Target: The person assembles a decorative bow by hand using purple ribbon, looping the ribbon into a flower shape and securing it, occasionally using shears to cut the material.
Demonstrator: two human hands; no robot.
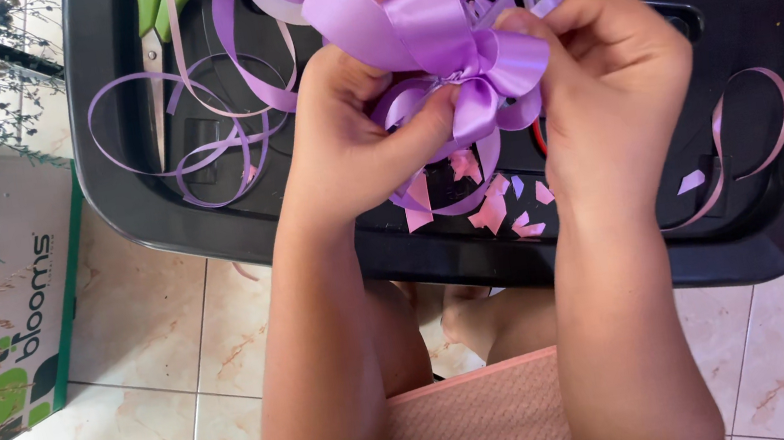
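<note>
A purple ribbon bow [460,50] is gripped by both hands, left [349,125] and right [610,70]; loops seemingly being shaped, needing gentle tugs.

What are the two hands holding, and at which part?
Both the left hand and the right hand hold a purple ribbon bow, pinching it at its gathered centre.

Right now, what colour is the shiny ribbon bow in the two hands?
The shiny satin ribbon bow is light purple, like lilac. The head view shows it best.
</note>
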